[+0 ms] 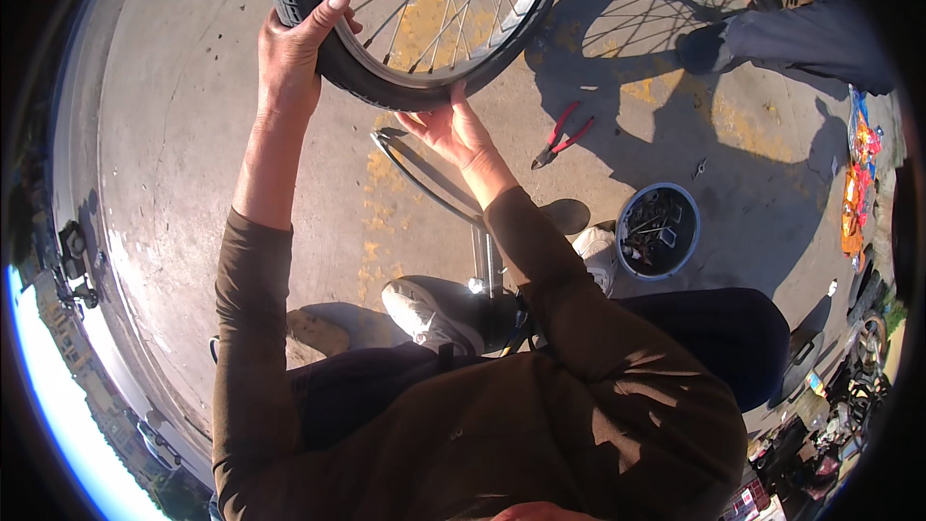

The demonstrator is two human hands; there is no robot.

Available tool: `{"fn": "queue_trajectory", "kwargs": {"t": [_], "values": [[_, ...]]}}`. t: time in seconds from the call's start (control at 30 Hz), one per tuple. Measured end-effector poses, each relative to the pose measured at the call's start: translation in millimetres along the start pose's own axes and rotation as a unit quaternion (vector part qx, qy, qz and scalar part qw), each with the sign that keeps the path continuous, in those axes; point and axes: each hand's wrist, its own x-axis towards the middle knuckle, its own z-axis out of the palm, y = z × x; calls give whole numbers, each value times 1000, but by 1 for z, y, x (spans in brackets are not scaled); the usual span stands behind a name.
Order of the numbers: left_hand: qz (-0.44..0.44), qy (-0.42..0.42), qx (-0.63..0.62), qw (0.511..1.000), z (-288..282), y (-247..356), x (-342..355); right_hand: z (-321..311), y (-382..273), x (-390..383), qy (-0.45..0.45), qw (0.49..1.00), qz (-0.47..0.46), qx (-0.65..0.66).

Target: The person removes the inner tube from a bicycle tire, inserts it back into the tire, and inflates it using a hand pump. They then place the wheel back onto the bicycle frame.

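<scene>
In the head view, a bicycle wheel (386,90) with a black tyre is held out at the far side of the scene, left of the middle, its far part cut off by the edge of the view. The left hand (301,39) grips it at its left side: the thumb lies across the tyre toward the silver rim (518,24), and fingertips show inside the rim beside the spokes, so the tyre sits between thumb and fingers. The right hand (451,133) holds the wheel's near edge, its thumb up against the tyre and its fingers bent along the underside, pointing left; how firmly they press cannot be told. The wheel's spoked shadow falls on the ground (193,116) to the right, apart from it. Near the right hand, a dark hose (424,186) curves across the ground toward a metal tube (488,260) between the person's two pale shoes (424,316). Pliers with red handles (554,147) lie to the right of that hand, well apart from its fingers. Nearer and farther right stands a round bucket (694,243) holding small dark and metallic pieces. At the far right, another person's trouser leg (805,37) reaches in.
</scene>
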Motion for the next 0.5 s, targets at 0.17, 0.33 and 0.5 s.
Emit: {"fn": "queue_trajectory", "kwargs": {"t": [0.17,0.33,0.5], "values": [[53,-97,-135,985,-16,-1,1,10,-43,8,156,987,-30,-34],[-37,-116,-58,991,0,-66,-50,-9,-28,12,88,993,-75,-30],[-53,-85,-59,993,16,-83,-56,-22,-14,13,65,992,-112,-5]]}}
